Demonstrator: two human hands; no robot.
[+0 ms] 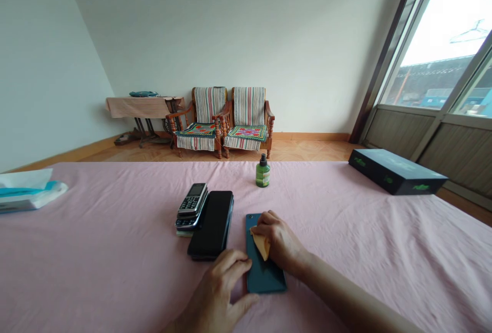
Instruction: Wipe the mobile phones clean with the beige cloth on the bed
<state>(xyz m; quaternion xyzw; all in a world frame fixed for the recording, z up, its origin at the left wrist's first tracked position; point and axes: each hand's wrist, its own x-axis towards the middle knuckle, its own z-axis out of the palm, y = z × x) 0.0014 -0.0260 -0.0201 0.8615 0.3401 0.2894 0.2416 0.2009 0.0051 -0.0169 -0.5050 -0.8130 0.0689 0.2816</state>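
A dark blue smartphone [265, 280] lies flat on the pink cloth, its back with the camera facing up. My left hand [221, 287] holds it at the lower left corner, fingers against the left edge and thumb by the bottom edge. In my right hand [282, 243] a small yellow wiping cloth [262, 246] is bunched, pressed on the upper part of the phone's back. Left of it lies a stack of smartphones with a black one [213, 223] on top. Leaning beside that stack is a pile of keypad phones [192, 202].
A green bottle [263, 173] with a black cap stands beyond the phones. A black box [395, 171] with green lettering lies at the right, and a tissue pack [31, 192] at the left edge. Two wooden armchairs [248, 118] stand by the far wall.
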